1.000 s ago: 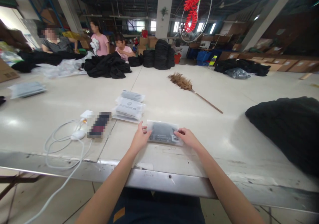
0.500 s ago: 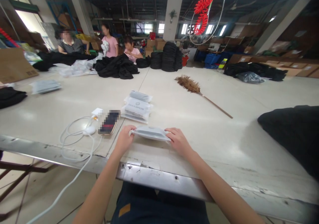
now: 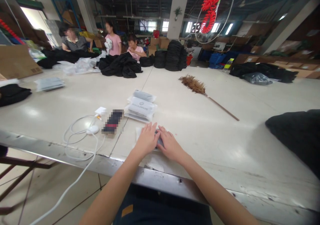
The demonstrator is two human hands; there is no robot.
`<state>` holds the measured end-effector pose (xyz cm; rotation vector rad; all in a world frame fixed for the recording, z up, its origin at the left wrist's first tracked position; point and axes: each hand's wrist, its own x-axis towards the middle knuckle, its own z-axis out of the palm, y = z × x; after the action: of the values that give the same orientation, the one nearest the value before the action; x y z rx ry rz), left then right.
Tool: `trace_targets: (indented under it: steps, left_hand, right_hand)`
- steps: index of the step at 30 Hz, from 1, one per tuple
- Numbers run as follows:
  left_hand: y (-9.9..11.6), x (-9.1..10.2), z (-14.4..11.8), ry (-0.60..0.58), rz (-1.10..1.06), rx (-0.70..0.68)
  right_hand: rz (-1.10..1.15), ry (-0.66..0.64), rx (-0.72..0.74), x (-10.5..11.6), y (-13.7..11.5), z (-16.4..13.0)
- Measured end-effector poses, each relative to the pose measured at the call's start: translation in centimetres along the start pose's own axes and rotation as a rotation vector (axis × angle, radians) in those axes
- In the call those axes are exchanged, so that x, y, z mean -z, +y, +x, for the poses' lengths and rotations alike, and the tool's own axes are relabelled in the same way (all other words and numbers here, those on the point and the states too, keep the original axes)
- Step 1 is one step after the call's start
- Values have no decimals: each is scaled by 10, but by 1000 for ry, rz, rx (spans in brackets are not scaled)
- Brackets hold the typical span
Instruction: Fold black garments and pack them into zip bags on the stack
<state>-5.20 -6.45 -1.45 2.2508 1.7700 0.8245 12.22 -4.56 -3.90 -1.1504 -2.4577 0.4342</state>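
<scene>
Half a second ago: packet lifted off the table, pinched at both ends, hands apart. Now: flat on the table (image 3: 225,141) at lower centre of the frame, almost wholly covered. Left hand (image 3: 147,139) and right hand (image 3: 169,145) side by side, touching, palms down, fingers straight and held together, pressing on the clear plastic packet (image 3: 139,132); only its pale left corner and a dark sliver between the hands showing. Nothing pinched.

Just above the hands, a stack of sealed packets (image 3: 141,107). Left of centre, a phone (image 3: 113,121), then a white charger (image 3: 100,110) with cable (image 3: 75,145) looping toward the lower left. Right of centre, a feather duster (image 3: 197,86). At the right edge, a black cloth pile (image 3: 297,135). At upper left, three people (image 3: 112,43) behind dark garments (image 3: 120,66).
</scene>
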Motion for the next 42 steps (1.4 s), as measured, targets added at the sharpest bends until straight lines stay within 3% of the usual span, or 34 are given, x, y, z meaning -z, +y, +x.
trace_targets:
  steps: [3, 6, 14, 19, 22, 26, 29, 33, 36, 38, 42]
  left_hand:
    - [2, -19, 0, -58, 200, 8]
    - [-6, -26, -5, -50, 255, -23]
    - [-41, -11, 0, -33, 299, -29]
    - [-74, -6, -4, 83, 340, 92]
    - [-85, -8, -5, 138, 287, 80]
    - [-87, -8, 2, 169, 256, 86]
    - [-87, -4, 9, 152, 268, 79]
    - [-90, 3, 11, 101, 261, 44]
    - [-80, 7, 7, 131, 268, 63]
    - [-61, 6, 5, 174, 226, 26]
    - [1, -20, 17, 119, 51, -202]
  right_hand:
    - [-81, -74, -34, -17, -2, 0]
    - [-142, -76, -20, -23, 1, -2]
    - [-91, -57, -75, -44, -20, 19]
    - [8, -45, 52, -60, -29, 41]
    - [14, -71, 118, -61, -28, 58]
    - [-40, -53, 67, -61, -28, 71]
    - [-62, -83, 65, -57, -23, 63]
    - [-93, -235, 128, -32, 2, 32]
    - [-122, -287, 110, -10, 29, 9]
    - [-149, -256, 30, 0, 50, -3]
    - [-249, -50, -367, 13, 97, -14]
